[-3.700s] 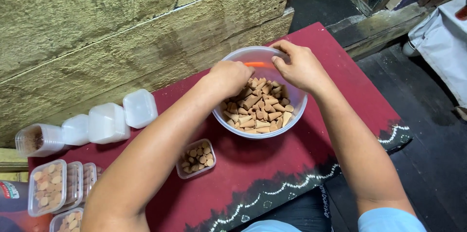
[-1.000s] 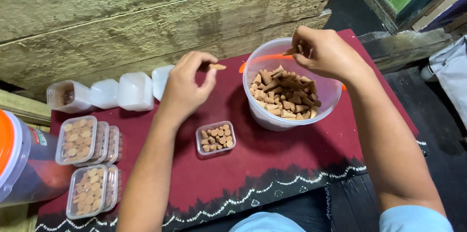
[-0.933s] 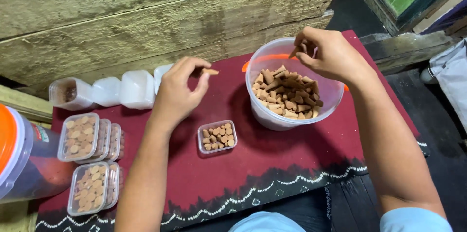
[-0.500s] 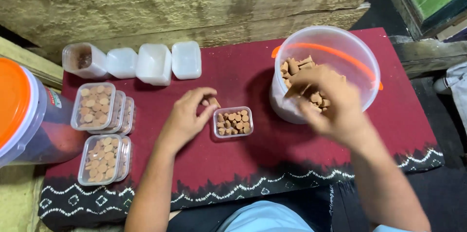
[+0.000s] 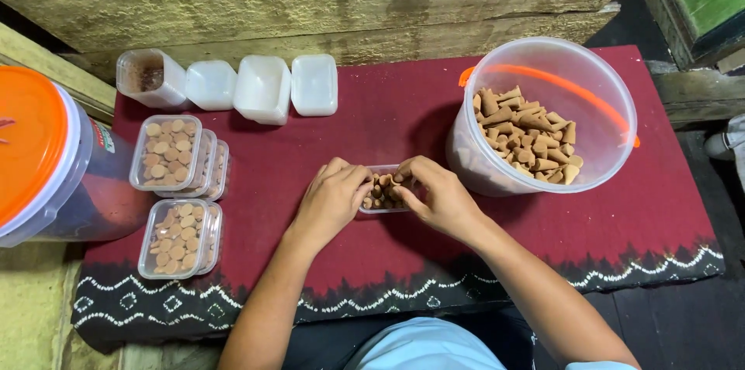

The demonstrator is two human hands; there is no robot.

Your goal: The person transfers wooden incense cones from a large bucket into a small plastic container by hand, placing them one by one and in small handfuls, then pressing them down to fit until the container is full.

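Between the fingertips of both hands, at the middle of the dark red cloth (image 5: 403, 253): one small clear plastic box (image 5: 382, 191), part-filled with brown cones set upright. Left hand (image 5: 332, 201), fingers curled narrow against the box's left edge. Right hand (image 5: 438, 198), fingers bent close over its right edge and the cones; whether either pinches a cone cannot be told. Just right: clear tub with orange handle (image 5: 543, 118), holding loose brown cones (image 5: 524, 135). Far left: filled, lidded boxes (image 5: 177, 195) in stacks. Behind them: a row of empty white containers (image 5: 264, 86). Left edge: large orange-lidded bucket (image 5: 39, 156).
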